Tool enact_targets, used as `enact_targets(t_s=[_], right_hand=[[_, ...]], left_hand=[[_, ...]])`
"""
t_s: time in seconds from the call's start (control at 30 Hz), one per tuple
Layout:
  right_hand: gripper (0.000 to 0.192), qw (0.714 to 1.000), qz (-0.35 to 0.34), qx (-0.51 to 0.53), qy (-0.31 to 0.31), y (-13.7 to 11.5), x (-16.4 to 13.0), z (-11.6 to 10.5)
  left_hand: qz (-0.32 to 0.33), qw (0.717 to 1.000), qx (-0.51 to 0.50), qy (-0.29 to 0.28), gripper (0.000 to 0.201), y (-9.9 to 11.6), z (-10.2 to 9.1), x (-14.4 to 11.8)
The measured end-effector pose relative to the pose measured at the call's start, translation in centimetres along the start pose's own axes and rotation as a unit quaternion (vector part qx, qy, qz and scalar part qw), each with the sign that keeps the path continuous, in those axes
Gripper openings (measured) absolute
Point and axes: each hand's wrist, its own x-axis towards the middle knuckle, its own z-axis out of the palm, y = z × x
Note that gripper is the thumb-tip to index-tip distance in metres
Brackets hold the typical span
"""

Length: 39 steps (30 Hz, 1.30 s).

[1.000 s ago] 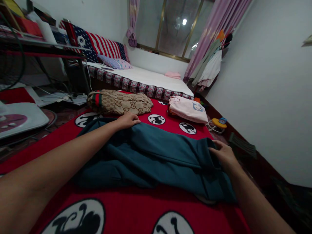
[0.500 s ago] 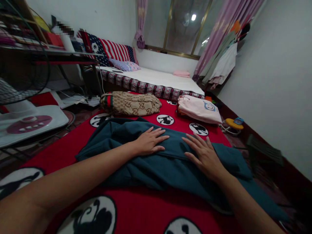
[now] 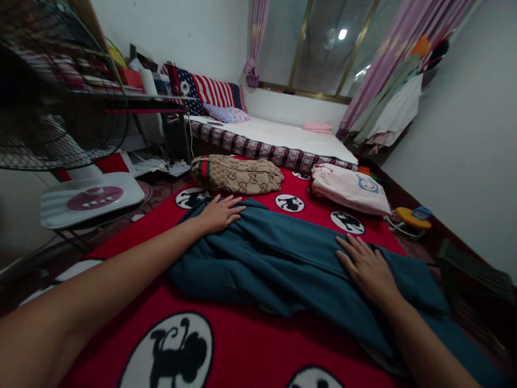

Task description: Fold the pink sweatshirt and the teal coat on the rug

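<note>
A dark teal garment [image 3: 283, 258] lies stretched across a red blanket [image 3: 250, 345] printed with white circles and black animal figures. It has loose wrinkles, mostly toward its left end. My left hand [image 3: 221, 214] rests flat on its upper left part, fingers spread. Palm down on the right part is my right hand [image 3: 368, 268], its fingers also spread. The garment's right end runs past my right forearm toward the lower right corner, where it blurs. Neither hand grips the cloth.
Beyond the garment lie a folded tan patterned cloth [image 3: 242, 175] and a folded pale pink garment [image 3: 349, 188]. An electric fan [image 3: 92, 196] stands at left. At right are a yellow stool [image 3: 412, 217] and a dark chair [image 3: 472, 269]. A bed [image 3: 274, 129] stands below the window.
My left hand has slid left along the garment, away from my right hand, which stays on the right part. The cloth between them looks more stretched. The view has shifted left.
</note>
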Motion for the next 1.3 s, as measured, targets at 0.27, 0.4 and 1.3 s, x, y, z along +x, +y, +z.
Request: enact_targets(t_s=[0.27, 0.4, 1.3], right_hand=[[0.050, 0.967, 0.104, 0.219, 0.080, 4.1, -0.6, 2.0], [0.033, 0.854, 0.214, 0.407, 0.245, 4.1, -1.3, 1.3], [0.066, 0.991, 0.077, 0.100, 0.037, 1.5, 1.8, 1.7]], left_hand=[[-0.035, 0.981, -0.187, 0.040, 0.045, -1.3, 0.7, -0.3], [-0.136, 0.826, -0.514, 0.186, 0.053, -2.0, 0.4, 0.0], [-0.144, 0.986, -0.013, 0.088, 0.074, 1.3, 0.7, 1.0]])
